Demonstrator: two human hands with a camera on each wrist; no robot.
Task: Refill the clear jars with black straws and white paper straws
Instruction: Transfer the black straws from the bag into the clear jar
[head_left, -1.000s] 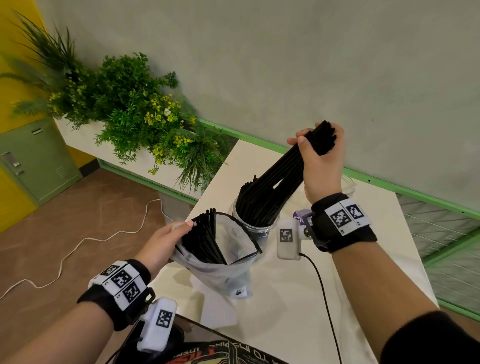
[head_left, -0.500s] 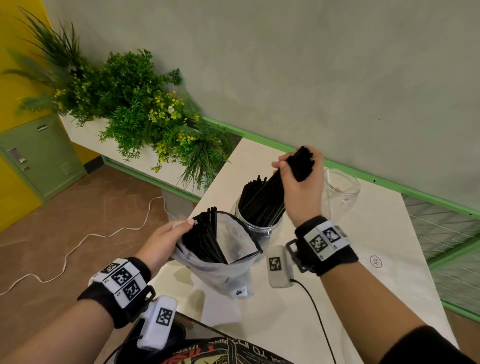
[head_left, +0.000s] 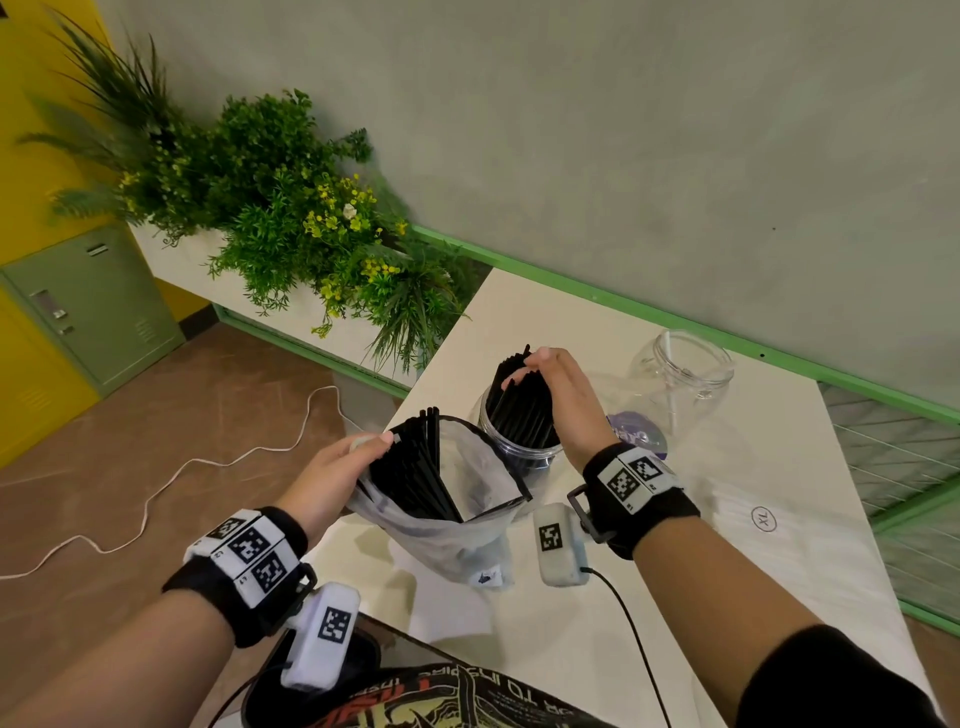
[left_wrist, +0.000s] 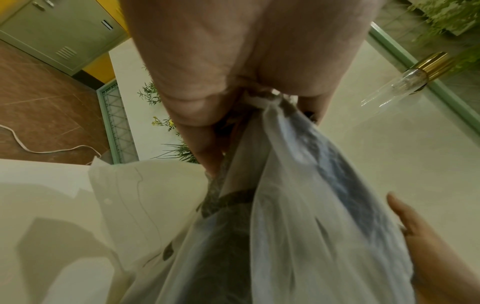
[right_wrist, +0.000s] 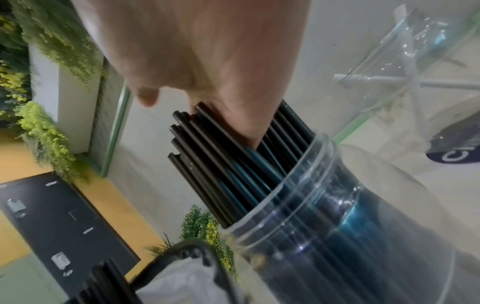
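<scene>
A clear jar (head_left: 519, 452) (right_wrist: 337, 205) packed with black straws (head_left: 522, 410) (right_wrist: 221, 154) stands on the white table (head_left: 675, 571). My right hand (head_left: 524, 371) (right_wrist: 207, 61) lies over the straws' upper ends, fingers curled among them and thumb apart. My left hand (head_left: 371, 447) (left_wrist: 246, 51) pinches the rim of a clear plastic bag (head_left: 457, 525) (left_wrist: 298, 205) that stands open next to the jar with more black straws (head_left: 415, 467) inside. A second clear jar (head_left: 680, 374) (right_wrist: 415, 51) at the back right holds one white straw (right_wrist: 389, 80).
A purple lid (head_left: 636, 434) lies between the two jars. A planter of green plants (head_left: 291, 223) borders the table's left end. A black printed item (head_left: 441, 696) sits at the near edge. On the floor to the left are a white cable (head_left: 156, 483) and a green cabinet (head_left: 93, 301).
My right hand has come down with the bundle of black straws, from high above the jar to the jar's mouth. The left hand has kept its hold on the bag.
</scene>
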